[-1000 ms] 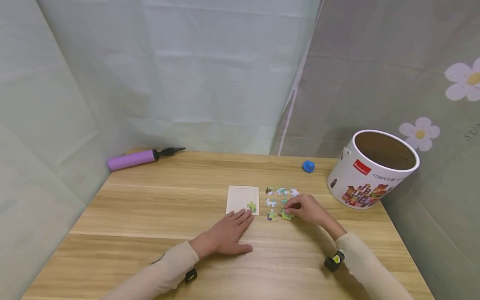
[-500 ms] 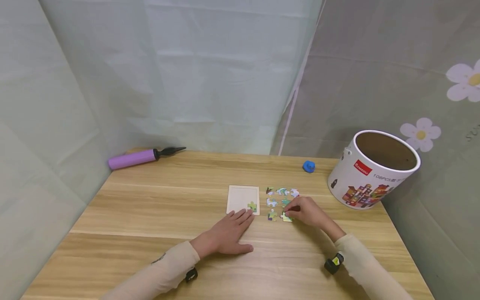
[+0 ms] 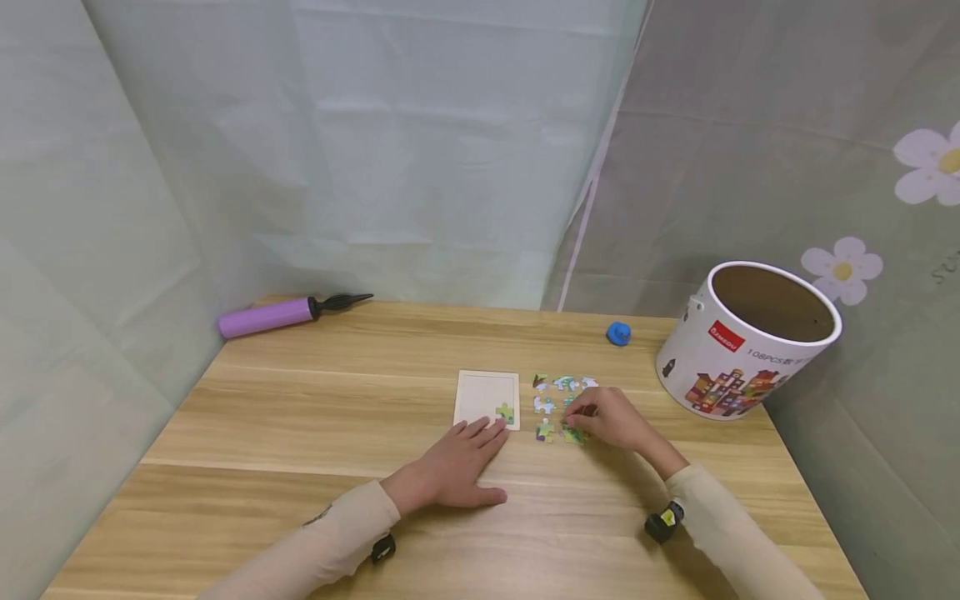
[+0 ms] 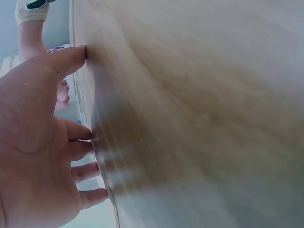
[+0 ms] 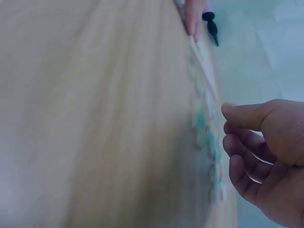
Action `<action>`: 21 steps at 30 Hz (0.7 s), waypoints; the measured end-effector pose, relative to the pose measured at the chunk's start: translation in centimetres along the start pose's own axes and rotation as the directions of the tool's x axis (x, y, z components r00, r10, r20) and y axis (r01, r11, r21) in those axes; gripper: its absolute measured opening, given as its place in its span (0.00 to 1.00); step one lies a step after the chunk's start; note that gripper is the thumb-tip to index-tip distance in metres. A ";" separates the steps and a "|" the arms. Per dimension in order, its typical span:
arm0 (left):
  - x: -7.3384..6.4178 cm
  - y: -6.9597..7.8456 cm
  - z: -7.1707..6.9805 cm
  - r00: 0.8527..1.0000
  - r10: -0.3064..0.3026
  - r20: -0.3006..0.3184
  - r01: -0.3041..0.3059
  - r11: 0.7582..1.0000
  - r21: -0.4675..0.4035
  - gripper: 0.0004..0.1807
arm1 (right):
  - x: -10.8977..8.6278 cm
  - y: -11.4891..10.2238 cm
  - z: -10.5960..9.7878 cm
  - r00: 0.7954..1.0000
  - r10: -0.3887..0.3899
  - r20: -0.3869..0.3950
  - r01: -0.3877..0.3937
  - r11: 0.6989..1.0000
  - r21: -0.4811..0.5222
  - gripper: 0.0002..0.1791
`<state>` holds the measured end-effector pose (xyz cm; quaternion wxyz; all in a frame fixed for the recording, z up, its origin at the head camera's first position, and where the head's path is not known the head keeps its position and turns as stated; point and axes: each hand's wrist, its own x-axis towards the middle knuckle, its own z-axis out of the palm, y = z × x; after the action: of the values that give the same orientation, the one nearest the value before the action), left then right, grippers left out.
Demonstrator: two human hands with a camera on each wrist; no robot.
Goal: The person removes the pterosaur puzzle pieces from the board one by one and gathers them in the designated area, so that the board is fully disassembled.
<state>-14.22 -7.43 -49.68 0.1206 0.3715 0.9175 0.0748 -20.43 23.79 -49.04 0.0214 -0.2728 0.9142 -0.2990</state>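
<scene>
My left hand (image 3: 463,467) lies flat with fingers spread, its fingertips on the near edge of a small square wooden puzzle tray (image 3: 480,392). One green jigsaw piece (image 3: 506,412) sits in the tray's near right corner. To the right of the tray, more jigsaw pieces lie in rows. My right hand (image 3: 611,419) is over the right end of these rows, thumb and index finger pinching a green puzzle piece (image 3: 574,435) at its far edge. In the right wrist view, the fingertips (image 5: 229,110) are close together just above the blurred row of pieces (image 5: 202,126).
A large white printed bucket (image 3: 738,354) stands at the right rear, with a small blue object (image 3: 618,333) to its left. A purple hand pump (image 3: 270,318) with a black nozzle lies at the back left. Fabric curtains (image 3: 420,167) enclose the wooden table (image 3: 315,417).
The green piece under my right fingers has shifted slightly and changed its tilt, catching the light half a second ago. My right fingertips have moved a little left. The left hand stays put.
</scene>
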 end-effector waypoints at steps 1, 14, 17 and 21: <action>0.0 -0.1 0.0 1.000 0.001 -0.002 -0.001 1.000 0.003 0.50 | 0.3 -0.2 0.0 1.000 -0.001 -0.001 0.001 1.000 0.007 0.03; 0.1 -0.2 0.2 1.000 0.009 0.004 -0.009 1.000 0.020 0.51 | 4.9 -2.9 2.5 0.998 -0.056 0.022 0.054 0.995 0.087 0.03; 0.1 -0.2 0.2 1.000 0.011 0.002 -0.011 1.000 0.021 0.51 | 5.6 -3.3 3.3 0.998 -0.035 0.044 0.030 0.995 0.100 0.05; 0.0 -0.2 0.3 1.000 0.015 -0.003 -0.014 1.000 0.024 0.50 | 6.4 -3.7 4.0 0.998 -0.020 0.058 0.015 0.997 0.076 0.07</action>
<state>-14.29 -7.56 -49.97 0.1140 0.3794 0.9158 0.0653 -23.24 15.87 -49.45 0.0559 -0.2884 0.8987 -0.3256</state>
